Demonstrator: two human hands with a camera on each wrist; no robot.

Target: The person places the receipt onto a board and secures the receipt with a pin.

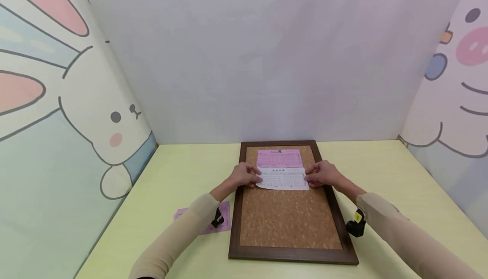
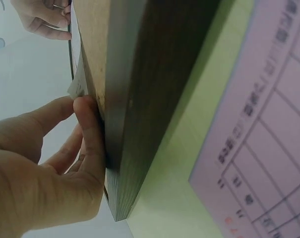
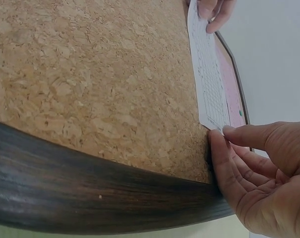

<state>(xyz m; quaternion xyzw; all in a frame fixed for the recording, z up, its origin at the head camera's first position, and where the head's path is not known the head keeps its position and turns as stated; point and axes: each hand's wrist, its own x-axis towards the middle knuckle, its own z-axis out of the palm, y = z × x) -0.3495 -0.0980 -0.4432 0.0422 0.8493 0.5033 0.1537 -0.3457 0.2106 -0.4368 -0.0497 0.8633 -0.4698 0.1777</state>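
A white printed form [image 1: 282,179] lies over the upper part of a cork board [image 1: 289,219] with a dark brown wooden frame. My left hand [image 1: 245,175] pinches the form's left edge between thumb and fingers, and in the left wrist view that paper corner [image 2: 78,84] lifts a little off the cork. At the opposite edge my right hand [image 1: 322,173] pinches the form's right side, its fingertips close over the cork. Just above the white form is a pink form [image 1: 280,159], with a green pushpin [image 1: 280,151] at its top edge.
More pink forms [image 1: 225,219] lie on the pale yellow table [image 1: 152,198] left of the board, partly hidden by my left sleeve. A grey wall [image 1: 267,59] rises behind the table, with cartoon-painted walls at both sides.
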